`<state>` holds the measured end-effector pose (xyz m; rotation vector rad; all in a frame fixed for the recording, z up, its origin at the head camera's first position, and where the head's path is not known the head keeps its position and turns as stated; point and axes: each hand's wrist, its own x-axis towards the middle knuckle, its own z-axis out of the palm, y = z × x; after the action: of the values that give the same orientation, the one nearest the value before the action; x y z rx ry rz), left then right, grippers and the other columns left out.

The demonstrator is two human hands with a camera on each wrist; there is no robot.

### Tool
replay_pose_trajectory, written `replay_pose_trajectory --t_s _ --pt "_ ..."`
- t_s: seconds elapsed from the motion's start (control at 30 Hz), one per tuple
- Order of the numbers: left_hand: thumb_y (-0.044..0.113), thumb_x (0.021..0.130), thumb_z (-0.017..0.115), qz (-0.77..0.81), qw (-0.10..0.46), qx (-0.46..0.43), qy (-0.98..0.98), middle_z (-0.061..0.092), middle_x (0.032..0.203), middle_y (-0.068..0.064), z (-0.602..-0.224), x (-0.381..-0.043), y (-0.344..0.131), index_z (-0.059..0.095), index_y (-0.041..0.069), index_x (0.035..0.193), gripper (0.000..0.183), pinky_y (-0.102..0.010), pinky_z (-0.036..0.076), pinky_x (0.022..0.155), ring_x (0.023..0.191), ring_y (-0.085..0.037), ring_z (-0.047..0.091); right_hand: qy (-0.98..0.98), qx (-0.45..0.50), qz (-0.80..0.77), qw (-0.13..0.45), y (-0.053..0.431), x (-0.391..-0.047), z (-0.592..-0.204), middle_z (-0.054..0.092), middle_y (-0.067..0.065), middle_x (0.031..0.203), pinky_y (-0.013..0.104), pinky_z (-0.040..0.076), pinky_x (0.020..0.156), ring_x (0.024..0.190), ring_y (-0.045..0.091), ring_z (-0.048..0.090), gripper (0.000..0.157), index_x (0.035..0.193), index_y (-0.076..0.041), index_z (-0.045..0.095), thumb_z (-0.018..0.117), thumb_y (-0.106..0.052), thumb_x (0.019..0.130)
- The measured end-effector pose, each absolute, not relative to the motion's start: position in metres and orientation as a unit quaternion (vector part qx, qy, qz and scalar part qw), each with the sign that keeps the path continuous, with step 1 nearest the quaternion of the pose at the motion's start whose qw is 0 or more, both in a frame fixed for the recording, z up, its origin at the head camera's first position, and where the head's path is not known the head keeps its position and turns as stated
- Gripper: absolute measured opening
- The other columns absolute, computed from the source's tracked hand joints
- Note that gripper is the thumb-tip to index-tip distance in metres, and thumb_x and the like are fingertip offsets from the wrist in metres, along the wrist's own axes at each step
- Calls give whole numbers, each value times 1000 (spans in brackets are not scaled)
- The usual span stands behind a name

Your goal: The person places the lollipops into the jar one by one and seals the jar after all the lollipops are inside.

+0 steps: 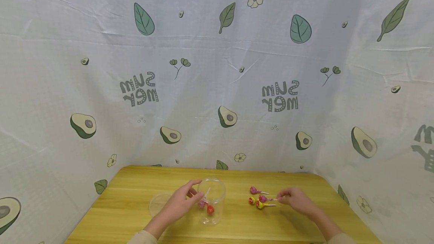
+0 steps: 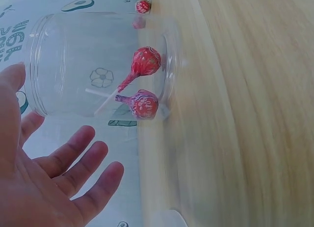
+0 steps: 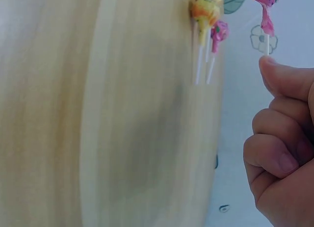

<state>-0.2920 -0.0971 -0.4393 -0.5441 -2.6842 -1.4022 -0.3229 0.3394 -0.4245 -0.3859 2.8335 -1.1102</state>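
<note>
A clear plastic jar [image 1: 219,214] stands upright and uncovered on the table. Inside lie a red lollipop [image 2: 146,61] and a pink-purple lollipop [image 2: 145,105], their sticks pointing up. Beside the jar's rim is my left hand [image 1: 183,200], fingers spread and relaxed; the thumb and a fingertip lie close to the rim, and whether they touch it I cannot tell. My right hand [image 3: 287,134] pinches the white stick of a pink lollipop [image 3: 266,9], lifted off the table. Below it on the table lie yellow lollipops [image 1: 260,205] and another pink lollipop [image 1: 253,190].
A round clear lid [image 1: 156,203] lies flat on the wooden table [image 1: 135,183], left of the jar and partly behind the left forearm. A white curtain [image 1: 203,48] printed with avocados and leaves hangs behind the table and along its sides.
</note>
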Motion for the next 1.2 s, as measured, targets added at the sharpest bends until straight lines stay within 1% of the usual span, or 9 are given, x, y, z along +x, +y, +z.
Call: replay_pose_trajectory --t_s 0.17,0.33,0.53,0.73,0.9,1.1,1.13,1.2 --pt "57 97 57 -437 41 -174 -881 61 106 -1 -436 -290 -97 52 25 145 58 -37 47 74 97 -17 55 922 -129 -363 35 330 -323 -413 64 5 86 35 42 71 77 18 47 16 97 3 71 67 -13 95" --pt "59 97 56 -421 43 -173 -890 60 107 -1 -435 -290 -97 52 26 145 59 -40 46 76 100 -19 54 919 -147 -364 38 322 -325 -403 61 3 81 34 42 71 74 16 45 16 96 2 71 65 -13 97" --pt "59 98 55 -420 39 -178 -889 59 109 -1 -436 -292 -97 51 24 146 60 -42 47 78 102 -20 55 916 -179 -357 35 316 -329 -397 63 2 82 32 44 70 72 12 46 18 98 3 71 63 -13 97" --pt "58 99 54 -422 40 -184 -887 59 109 -2 -437 -292 -98 50 23 147 60 -42 47 78 102 -20 54 916 -179 -358 29 303 -330 -390 64 3 86 33 42 69 75 16 47 16 97 1 72 65 -13 96" --pt "58 99 53 -424 38 -190 -885 59 110 -2 -437 -291 -98 49 22 148 61 -43 47 79 104 -21 54 921 -182 -345 13 294 -333 -384 67 6 89 36 45 71 79 19 51 12 95 0 73 66 -10 95" --pt "58 99 54 -423 40 -189 -885 59 109 -2 -437 -291 -98 49 22 147 60 -43 47 78 103 -20 54 921 -189 -340 16 285 -338 -375 70 7 98 38 49 74 84 18 56 12 95 -2 72 66 -13 96" --pt "58 99 53 -422 40 -189 -886 59 109 -2 -437 -291 -97 49 22 147 60 -42 47 78 103 -20 54 920 -188 -343 20 283 -338 -374 68 6 94 39 49 74 81 18 54 13 95 -2 72 66 -13 96" --pt "58 99 53 -420 41 -189 -887 59 109 -1 -437 -291 -97 50 23 147 60 -42 47 78 103 -20 54 920 -191 -342 25 279 -339 -370 67 5 92 40 49 75 82 18 55 13 95 -2 72 65 -13 97"
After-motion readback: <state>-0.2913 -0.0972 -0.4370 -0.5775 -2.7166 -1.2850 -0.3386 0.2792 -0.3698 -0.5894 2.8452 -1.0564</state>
